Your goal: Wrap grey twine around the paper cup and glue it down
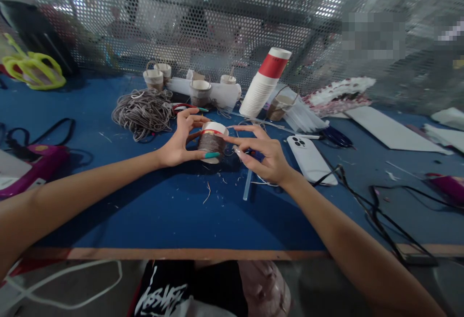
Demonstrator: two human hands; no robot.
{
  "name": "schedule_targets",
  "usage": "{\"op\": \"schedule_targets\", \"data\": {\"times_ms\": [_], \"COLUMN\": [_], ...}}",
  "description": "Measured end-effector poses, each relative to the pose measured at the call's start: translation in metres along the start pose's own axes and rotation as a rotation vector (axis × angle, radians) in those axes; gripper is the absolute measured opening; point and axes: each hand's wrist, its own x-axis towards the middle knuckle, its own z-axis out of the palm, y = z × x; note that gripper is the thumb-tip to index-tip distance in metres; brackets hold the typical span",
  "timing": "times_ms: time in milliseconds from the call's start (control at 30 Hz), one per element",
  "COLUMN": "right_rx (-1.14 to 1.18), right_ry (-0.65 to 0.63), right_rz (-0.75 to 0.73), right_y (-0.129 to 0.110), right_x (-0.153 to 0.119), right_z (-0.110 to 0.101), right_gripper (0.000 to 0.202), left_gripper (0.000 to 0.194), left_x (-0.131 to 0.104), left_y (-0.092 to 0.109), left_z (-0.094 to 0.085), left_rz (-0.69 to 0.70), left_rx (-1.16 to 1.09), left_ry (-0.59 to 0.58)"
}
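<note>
In the head view, grips a cord-wrapped paper cup (211, 147) between left hand's (176, 140) thumb and fingers, over the middle of a blue tabletop (188, 220). Holds the right hand (266, 155) beside it with fingers spread. Has fibre scraps (207, 193) strewn nearby, a grey cord heap (145, 111) and stacked paper cups (255, 94) beyond. Faces a perforated metal screen (174, 27).

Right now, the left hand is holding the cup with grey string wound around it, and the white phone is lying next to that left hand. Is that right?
Not quite: the white phone lies on the other side, to the right of the right hand. The head view shows it. The left hand does hold the string-wound cup.
</note>
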Motion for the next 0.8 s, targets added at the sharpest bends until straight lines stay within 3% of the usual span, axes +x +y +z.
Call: {"op": "schedule_targets", "data": {"times_ms": [300, 800], "right_rx": [-0.231, -0.428], "right_ry": [0.064, 0.001], "right_rz": [-0.166, -0.226], "right_y": [-0.0055, -0.0047], "right_x": [-0.0019, -0.0007], "right_z": [-0.0008, -0.0001], "right_gripper": [0.008, 0.009], "left_gripper": [0.081, 0.085], "left_x": [0.0002, -0.0005], "left_y": [0.0037, 0.0009], "left_z": [-0.0007, 0.0001], "left_rz": [-0.046, -0.037], "left_rx": [0.025, 0.000], "left_ry": [0.000, -0.007]}}
